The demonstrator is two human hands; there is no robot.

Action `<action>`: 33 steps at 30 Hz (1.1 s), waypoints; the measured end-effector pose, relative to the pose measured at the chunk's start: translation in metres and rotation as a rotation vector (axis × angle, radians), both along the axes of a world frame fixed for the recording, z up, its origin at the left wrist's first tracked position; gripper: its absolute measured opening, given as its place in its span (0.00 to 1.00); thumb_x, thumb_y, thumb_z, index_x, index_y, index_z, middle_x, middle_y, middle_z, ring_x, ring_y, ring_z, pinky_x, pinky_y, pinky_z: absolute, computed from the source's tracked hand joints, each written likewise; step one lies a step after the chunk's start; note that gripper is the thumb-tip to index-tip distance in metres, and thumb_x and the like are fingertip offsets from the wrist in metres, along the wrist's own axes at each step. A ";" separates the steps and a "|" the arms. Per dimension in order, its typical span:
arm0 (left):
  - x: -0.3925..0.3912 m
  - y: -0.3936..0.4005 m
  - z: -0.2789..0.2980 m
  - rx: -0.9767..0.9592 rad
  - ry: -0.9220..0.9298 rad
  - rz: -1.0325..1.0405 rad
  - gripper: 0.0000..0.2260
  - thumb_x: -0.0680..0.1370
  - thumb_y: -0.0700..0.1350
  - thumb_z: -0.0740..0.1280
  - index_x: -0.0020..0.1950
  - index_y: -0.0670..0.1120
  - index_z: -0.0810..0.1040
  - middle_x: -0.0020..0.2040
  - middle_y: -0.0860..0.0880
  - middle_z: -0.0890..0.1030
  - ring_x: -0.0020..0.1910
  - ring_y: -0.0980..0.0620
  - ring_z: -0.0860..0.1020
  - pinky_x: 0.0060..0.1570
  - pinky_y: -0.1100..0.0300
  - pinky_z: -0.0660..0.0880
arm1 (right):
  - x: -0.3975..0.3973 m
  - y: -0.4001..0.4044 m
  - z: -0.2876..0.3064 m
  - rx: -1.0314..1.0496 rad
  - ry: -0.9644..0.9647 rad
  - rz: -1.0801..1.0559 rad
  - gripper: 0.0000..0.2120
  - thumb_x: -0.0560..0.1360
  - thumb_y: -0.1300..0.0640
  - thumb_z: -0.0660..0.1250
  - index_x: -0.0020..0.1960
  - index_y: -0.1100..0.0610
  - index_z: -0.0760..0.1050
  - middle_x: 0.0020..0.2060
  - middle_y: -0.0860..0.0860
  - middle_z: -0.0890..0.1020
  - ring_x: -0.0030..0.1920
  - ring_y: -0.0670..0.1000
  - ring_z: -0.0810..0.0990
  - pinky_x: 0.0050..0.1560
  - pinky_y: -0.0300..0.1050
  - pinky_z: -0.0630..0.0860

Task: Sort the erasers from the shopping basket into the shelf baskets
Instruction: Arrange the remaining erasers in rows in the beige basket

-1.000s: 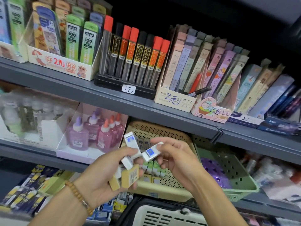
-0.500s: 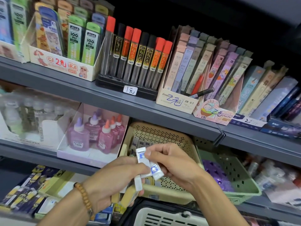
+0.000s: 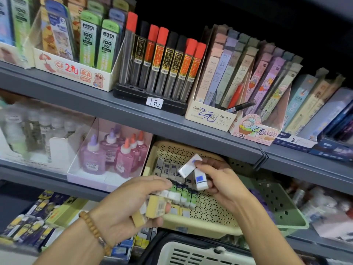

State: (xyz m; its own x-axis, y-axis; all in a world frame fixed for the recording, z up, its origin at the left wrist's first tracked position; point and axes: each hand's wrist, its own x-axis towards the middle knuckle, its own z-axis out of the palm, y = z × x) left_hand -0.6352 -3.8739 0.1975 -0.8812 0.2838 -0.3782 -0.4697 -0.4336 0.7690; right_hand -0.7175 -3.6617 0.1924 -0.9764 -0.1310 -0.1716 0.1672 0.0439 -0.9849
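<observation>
My right hand (image 3: 219,185) pinches two white erasers with blue labels (image 3: 194,173) just above the beige perforated shelf basket (image 3: 210,217). Rows of white and green-sleeved erasers (image 3: 181,194) stand inside that basket. My left hand (image 3: 124,207), with a bead bracelet at the wrist, grips a bunch of yellow-sleeved erasers (image 3: 155,206) in front of the basket's left end. The shopping basket (image 3: 191,253), pale with a dark rim, sits at the bottom edge below both hands.
A green perforated basket (image 3: 277,205) stands right of the beige one. Pink glue bottles in a white box (image 3: 114,155) sit to its left. The upper shelf (image 3: 133,111) carries pencil-lead tubes and boxes and overhangs the baskets.
My right hand has drawn two white erasers out of the left hand's bunch and lifted them up and to the right, over the beige basket. The left hand keeps the yellow ones.
</observation>
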 end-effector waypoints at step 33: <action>-0.016 -0.003 -0.008 0.032 0.082 0.300 0.07 0.65 0.44 0.72 0.41 0.43 0.84 0.38 0.41 0.81 0.34 0.49 0.80 0.32 0.56 0.77 | -0.067 0.018 -0.048 0.664 -0.224 -0.168 0.17 0.82 0.48 0.60 0.52 0.61 0.81 0.41 0.53 0.87 0.42 0.54 0.86 0.50 0.52 0.83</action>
